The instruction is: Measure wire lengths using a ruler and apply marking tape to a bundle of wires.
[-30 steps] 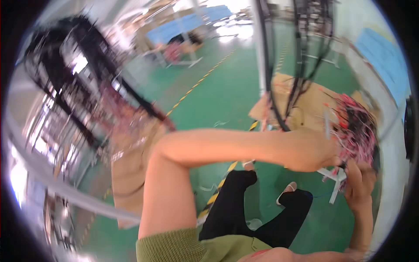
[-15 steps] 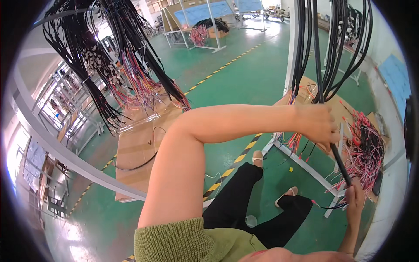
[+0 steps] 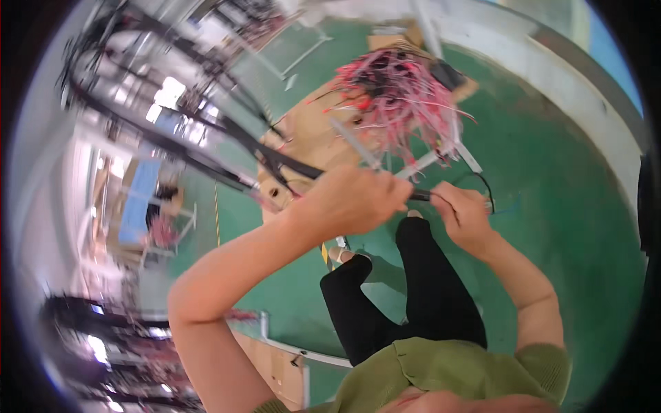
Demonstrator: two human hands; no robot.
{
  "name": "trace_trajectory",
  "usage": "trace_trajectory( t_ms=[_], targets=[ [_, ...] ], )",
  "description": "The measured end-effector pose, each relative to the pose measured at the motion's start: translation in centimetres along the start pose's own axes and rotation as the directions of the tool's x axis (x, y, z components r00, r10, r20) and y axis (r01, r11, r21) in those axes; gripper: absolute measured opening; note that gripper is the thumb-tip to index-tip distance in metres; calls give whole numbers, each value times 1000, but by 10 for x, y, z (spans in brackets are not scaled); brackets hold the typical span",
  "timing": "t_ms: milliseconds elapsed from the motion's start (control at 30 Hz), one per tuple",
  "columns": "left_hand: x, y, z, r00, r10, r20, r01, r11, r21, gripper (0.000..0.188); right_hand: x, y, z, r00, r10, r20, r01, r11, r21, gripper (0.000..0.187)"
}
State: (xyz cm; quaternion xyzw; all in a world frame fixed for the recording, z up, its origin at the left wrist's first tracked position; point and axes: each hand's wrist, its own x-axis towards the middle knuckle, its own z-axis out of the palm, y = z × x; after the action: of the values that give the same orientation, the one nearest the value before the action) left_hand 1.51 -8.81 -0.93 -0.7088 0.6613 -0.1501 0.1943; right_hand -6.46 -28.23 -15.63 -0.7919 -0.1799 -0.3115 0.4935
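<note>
A black sleeved wire harness (image 3: 420, 195) runs between my two hands in front of my body. My left hand (image 3: 358, 198) is wrapped round it, with the harness continuing back to the upper left. A short way to the right, my right hand (image 3: 467, 213) grips the same harness near its end. Thin dark and blue wires (image 3: 490, 199) stick out beyond the right fingers. More black harnesses (image 3: 165, 148) hang at the left from a rack, blurred by motion.
A pile of pink, red and black wires (image 3: 406, 103) lies on a cardboard sheet (image 3: 303, 127) ahead, with white metal frame legs (image 3: 469, 157) beside it. Another hanging bundle (image 3: 76, 323) is blurred at the lower left, near a cardboard-covered surface (image 3: 265, 361). A pale wall (image 3: 585, 89) curves along the right.
My view has turned to the right. Both hands have come in closer to my body, still on the harness, which is now held nearly level rather than steeply slanted.
</note>
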Motion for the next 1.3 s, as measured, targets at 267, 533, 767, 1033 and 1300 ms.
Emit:
trace_trajectory(
  t_ms=[267,533,767,1033,1300],
  targets=[
    [33,9,-2,999,-2,-35,7,990,143,26,3,15,-54,779,137,612,-614,367,699,27],
    [20,21,-19,998,-49,27,48,997,57,23,1,1,-46,934,41,356,-222,846,485,15],
    [14,-11,-51,693,-25,721,716,150,-682,20,11,-15,-32,849,-528,2,506,813,-287,16],
    [15,29,-40,958,-268,106,280,950,-135,24,31,-6,-41,929,-295,223,293,955,45,9],
    [25,33,-26,996,-58,-68,58,998,-4,18,33,-14,-59,899,-76,432,-126,899,420,15]
  ],
)
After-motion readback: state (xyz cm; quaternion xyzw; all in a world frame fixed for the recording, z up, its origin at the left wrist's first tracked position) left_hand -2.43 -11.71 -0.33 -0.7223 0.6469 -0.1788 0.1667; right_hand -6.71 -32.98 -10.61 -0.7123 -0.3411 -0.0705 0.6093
